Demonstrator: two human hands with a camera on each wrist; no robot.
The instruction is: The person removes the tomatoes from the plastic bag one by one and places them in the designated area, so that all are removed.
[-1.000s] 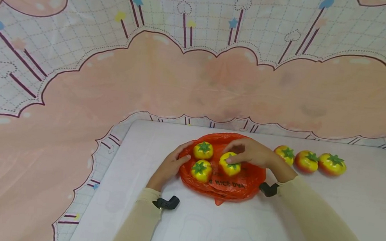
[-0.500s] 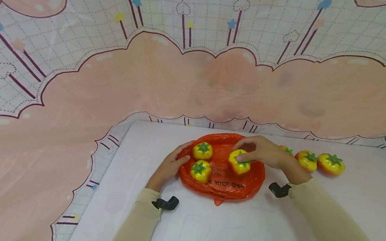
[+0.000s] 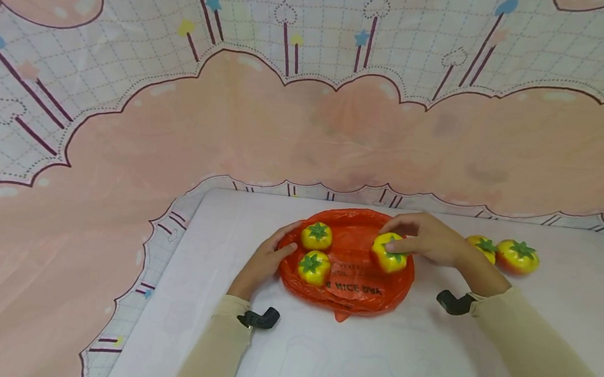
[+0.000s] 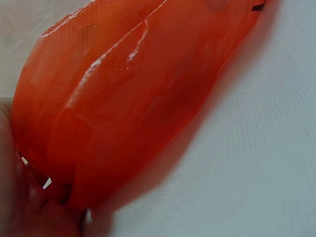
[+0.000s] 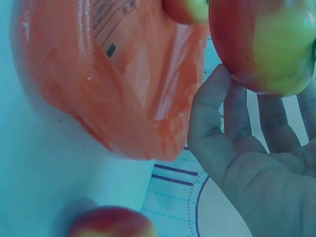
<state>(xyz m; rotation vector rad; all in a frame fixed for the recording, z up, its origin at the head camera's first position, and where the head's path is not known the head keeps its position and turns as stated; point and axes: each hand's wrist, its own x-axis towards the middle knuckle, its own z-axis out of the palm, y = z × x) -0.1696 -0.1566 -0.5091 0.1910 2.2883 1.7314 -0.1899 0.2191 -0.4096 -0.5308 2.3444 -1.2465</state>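
A red plastic bag (image 3: 345, 303) lies spread open on the white table, its rolled rim forming an oval. My left hand (image 3: 263, 261) grips the bag's left rim; in the left wrist view that hand (image 4: 34, 207) shows at the lower left corner against the red film. Inside, at the left, sit two yellow-and-red tomatoes, a rear tomato (image 3: 316, 237) and a front tomato (image 3: 314, 268). My right hand (image 3: 429, 242) holds another tomato (image 3: 388, 254) over the bag's right part. In the right wrist view its fingertips (image 5: 222, 76) touch that tomato's underside.
To the right of the bag, a tomato (image 3: 479, 246) partly behind my right wrist and another tomato (image 3: 517, 258) rest on the white table (image 3: 542, 324). A patterned cloth backdrop (image 3: 308, 134) rises behind the table's far edge.
My right hand has moved right with its tomato, from the middle of the bag to its right part, covering the nearest table tomato. My left hand has stayed on the rim.
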